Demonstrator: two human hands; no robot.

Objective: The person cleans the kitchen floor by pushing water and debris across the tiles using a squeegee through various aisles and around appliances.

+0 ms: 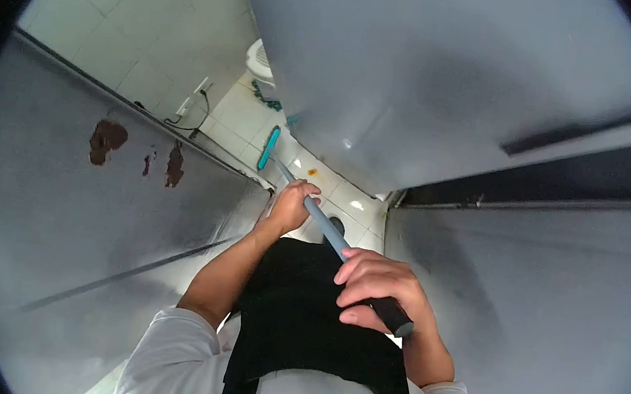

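Note:
A long-handled floor tool (329,231) with a grey pole slants from my body down to the tiles. Its narrow teal head (268,148) is at the floor; whether it is a brush or a squeegee I cannot tell. My left hand (293,206) is closed around the pole partway down. Higher up, my right hand (379,284) wraps the pole near its black end grip (393,317), whose tip sticks out past the palm.
Grey partition panels (451,80) stand close around me; the left panel (121,215) has brown chipped patches. A white fixture (260,60) and a green fringed item (264,96) are ahead. A cable (203,112) runs along the wall. An orange-brown spot (312,171) marks the tiled floor.

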